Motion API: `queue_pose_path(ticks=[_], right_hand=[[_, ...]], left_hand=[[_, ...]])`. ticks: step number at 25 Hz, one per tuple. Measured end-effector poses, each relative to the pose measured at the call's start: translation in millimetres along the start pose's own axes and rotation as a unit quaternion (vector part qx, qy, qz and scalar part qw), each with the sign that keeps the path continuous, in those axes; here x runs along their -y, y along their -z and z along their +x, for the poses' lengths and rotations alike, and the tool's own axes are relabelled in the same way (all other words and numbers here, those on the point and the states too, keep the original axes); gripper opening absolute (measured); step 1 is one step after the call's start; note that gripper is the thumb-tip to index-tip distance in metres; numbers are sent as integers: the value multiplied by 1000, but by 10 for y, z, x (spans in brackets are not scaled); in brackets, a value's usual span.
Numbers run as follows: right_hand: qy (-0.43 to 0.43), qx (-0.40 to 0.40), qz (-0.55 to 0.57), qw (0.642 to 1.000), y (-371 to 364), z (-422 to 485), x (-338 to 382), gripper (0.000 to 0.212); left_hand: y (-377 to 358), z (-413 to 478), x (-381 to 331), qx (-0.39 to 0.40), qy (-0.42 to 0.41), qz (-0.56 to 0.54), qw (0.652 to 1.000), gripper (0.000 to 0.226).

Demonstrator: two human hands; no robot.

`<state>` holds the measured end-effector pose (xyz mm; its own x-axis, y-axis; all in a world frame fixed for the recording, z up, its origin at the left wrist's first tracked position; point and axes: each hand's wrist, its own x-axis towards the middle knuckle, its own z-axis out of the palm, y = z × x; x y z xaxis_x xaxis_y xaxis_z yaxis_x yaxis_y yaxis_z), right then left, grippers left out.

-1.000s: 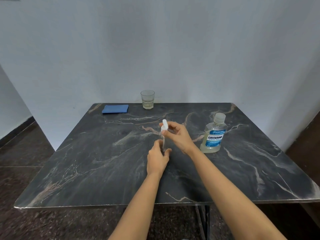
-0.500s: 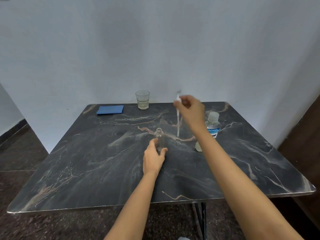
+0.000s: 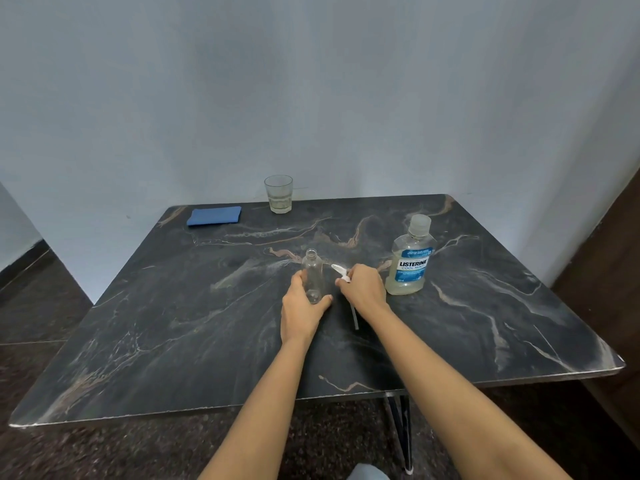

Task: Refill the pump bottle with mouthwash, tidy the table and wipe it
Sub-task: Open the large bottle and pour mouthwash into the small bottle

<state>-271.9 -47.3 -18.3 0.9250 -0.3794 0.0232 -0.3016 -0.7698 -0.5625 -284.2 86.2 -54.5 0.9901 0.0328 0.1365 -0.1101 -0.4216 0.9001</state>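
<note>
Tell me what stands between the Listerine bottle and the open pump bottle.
The right hand, holding the white pump head, sits between the small clear pump bottle and the capped Listerine mouthwash bottle. Nothing else does.

Right hand [image 3: 364, 288] covers most of the pump head [image 3: 340, 270]; only the nozzle and the dip tube [image 3: 354, 317] show. Contact between head and table [image 3: 173, 341]: cannot tell. Fine print on the mouthwash bottle [image 3: 410, 271]: illegible. Both forearms cut off at the bottom edge.
</note>
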Motion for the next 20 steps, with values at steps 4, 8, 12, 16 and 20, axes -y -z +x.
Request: queue_pose_path(ticks=[4, 8, 12, 16, 20], right_hand=[[25, -13, -22, 999, 60, -115, 42, 42], [131, -122, 12, 984, 587, -284, 140, 32], [155, -294, -75, 940, 1353, -208, 141, 44], [51, -187, -266, 944, 1647, -11, 138, 70], [35, -109, -379, 918, 1634, 134, 133, 66]], left_hand=[[27, -43, -48, -16, -11, -36, 999, 94], [33, -276, -175, -142, -58, -76, 985, 81], [-199, -541, -542, -150, -194, -66, 967, 52], [-615, -364, -944, 32, -145, -62, 987, 68], [-878, -82, -1154, 116, -64, -97, 986, 82]])
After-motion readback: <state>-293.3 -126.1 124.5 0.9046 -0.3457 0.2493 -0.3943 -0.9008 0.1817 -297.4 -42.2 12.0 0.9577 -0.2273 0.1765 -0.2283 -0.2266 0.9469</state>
